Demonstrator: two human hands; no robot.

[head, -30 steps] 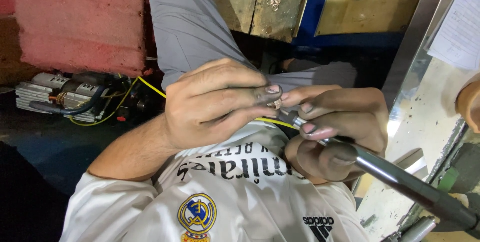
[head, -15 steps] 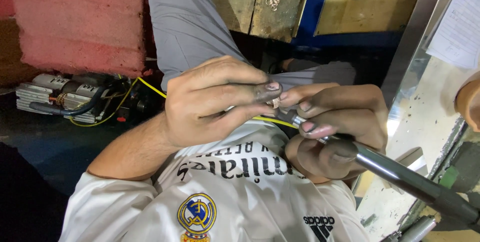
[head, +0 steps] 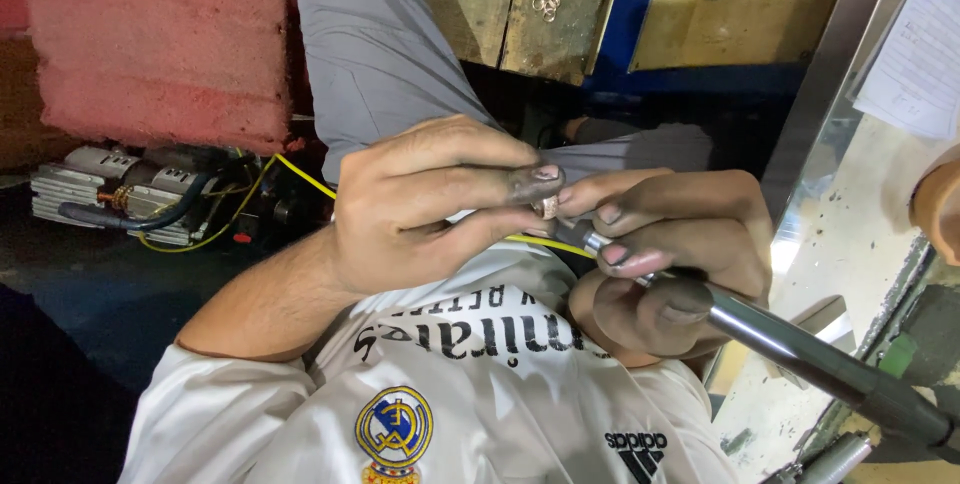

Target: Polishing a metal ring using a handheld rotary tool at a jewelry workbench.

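Observation:
My left hand [head: 430, 209] comes in from the lower left, its thumb and fingers pinched on a small copper-coloured piece [head: 546, 207] at chest height. My right hand [head: 670, 254] meets it from the right. It grips a dark metal rod-shaped tool [head: 800, 349] that runs off to the lower right, with its silver tip [head: 592, 240] just below the small piece. The fingertips of both hands touch around the piece, which is mostly hidden. A yellow wire [head: 300, 176] passes behind the hands. Below them is my white shirt [head: 480, 384].
Grey trousers [head: 370, 44] fill the top middle. A red block [head: 160, 34] and a small motor with wires [head: 130, 194] lie at the left. A worn wooden panel with small metal rings [head: 545, 6] is above, papers [head: 920, 44] at the right, and part of another person's hand [head: 940, 209] at the right edge.
Both hands stay together on the small piece; my left thumb has pressed further over it. The tool has barely moved.

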